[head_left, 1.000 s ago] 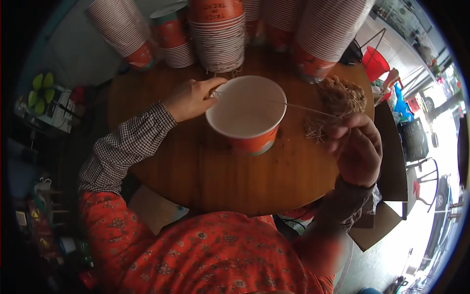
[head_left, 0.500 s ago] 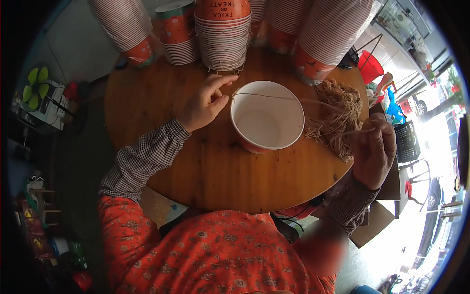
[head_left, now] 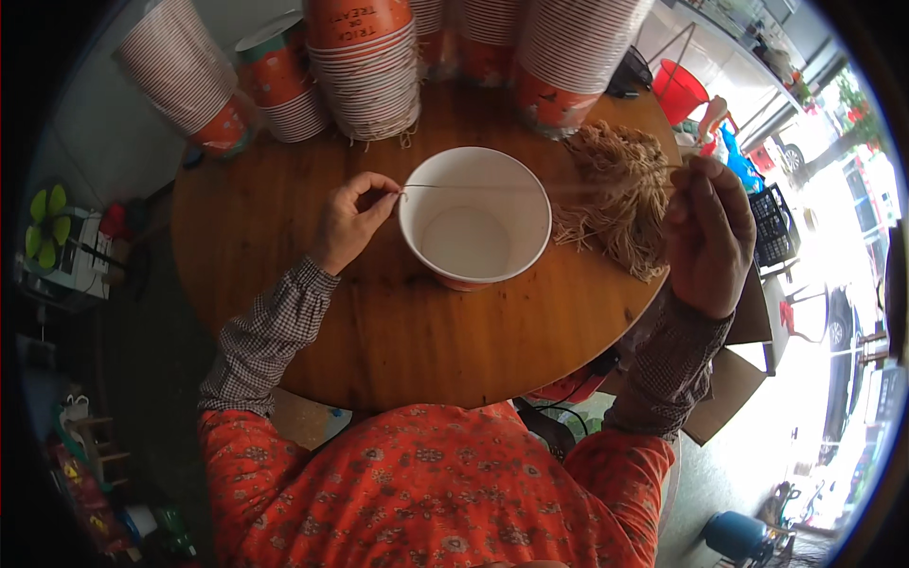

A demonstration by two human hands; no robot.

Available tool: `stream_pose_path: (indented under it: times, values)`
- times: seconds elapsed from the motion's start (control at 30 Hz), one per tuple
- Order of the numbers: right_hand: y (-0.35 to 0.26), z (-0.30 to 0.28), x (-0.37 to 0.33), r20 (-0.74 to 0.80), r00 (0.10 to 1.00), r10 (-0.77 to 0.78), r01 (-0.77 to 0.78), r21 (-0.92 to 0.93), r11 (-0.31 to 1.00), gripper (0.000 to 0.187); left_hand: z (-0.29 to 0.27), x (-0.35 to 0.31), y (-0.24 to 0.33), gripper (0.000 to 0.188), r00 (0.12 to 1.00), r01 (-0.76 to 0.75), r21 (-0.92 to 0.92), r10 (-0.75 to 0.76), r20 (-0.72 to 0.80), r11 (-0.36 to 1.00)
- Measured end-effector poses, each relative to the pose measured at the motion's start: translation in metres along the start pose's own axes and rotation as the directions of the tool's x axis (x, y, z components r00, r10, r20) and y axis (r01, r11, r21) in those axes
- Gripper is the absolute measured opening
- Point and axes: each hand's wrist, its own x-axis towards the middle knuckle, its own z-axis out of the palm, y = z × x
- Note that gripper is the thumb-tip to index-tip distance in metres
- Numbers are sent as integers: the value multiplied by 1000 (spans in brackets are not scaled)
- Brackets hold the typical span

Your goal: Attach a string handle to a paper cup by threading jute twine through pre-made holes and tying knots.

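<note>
A white-lined paper bucket [head_left: 478,237] with an orange outside stands upright on the round wooden table, its mouth facing up. A thin tan string [head_left: 464,186] stretches across its opening, fairly straight. At the bucket's left rim, my left hand [head_left: 355,222] pinches one end of the string between thumb and fingertips. My right hand [head_left: 712,237], raised at the table's right side, grips the other end with curled fingers; the string blurs near it. Between the bucket and that hand lies a heap of loose tan strings [head_left: 620,185].
Along the table's [head_left: 379,322] far edge stand several stacks of nested orange-and-white buckets, including a stack with strings hanging from its rims [head_left: 365,90] and a plastic-wrapped one [head_left: 573,57]. A red pail [head_left: 679,92] and a black crate [head_left: 775,225] sit beyond the right edge.
My left hand's fingers have closed on the string's end at the bucket's left rim. My right hand has risen farther up, drawing the string level. The whole view has shifted somewhat.
</note>
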Motion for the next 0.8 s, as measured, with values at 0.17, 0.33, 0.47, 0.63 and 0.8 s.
stream_pose_path:
  times: [0.17,0.33,0.47,0.63,0.8]
  values:
    - [-6,-11,4,-66,995,-70,77,122,989,23,4,-2,-7,13,991,-135,197,134,21,971]
    - [-8,-36,-3,-38,991,-131,136,209,968,26,-3,-16,-20,19,980,-83,276,29,196,957]
    - [-2,-44,-3,-85,992,-94,113,254,961,24,2,-50,-11,18,995,40,354,-5,-98,934]
    - [14,-42,-3,-19,999,-35,40,343,938,22,48,-85,93,30,874,-435,521,483,51,734]
    - [21,-39,-5,-38,999,0,12,311,950,20,110,-64,113,37,854,-510,555,461,239,657]
